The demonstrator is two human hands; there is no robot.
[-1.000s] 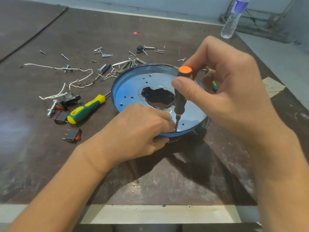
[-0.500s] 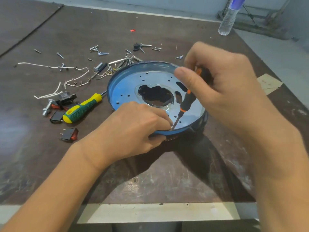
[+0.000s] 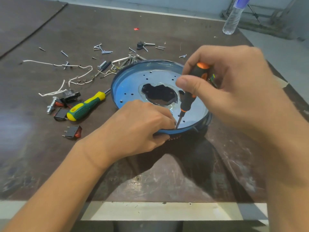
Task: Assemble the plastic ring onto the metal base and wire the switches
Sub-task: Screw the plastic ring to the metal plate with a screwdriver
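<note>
A round blue metal base with a dark centre hole lies on the table, sitting on a black plastic ring that shows under its near rim. My left hand grips the near rim, fingertips curled inside. My right hand holds a small black-and-orange screwdriver, tilted, its tip down at a hole by my left fingertips. Rocker switches, red and black, lie to the left, with white wires beyond them.
A green-and-yellow screwdriver lies left of the base. Loose screws and bolts are scattered behind it. A water bottle stands at the far right corner. The table's near edge runs below my arms.
The screwdriver went from upright to strongly tilted, then partly back up, its tip staying at the same hole. My left hand has kept its grip on the rim.
</note>
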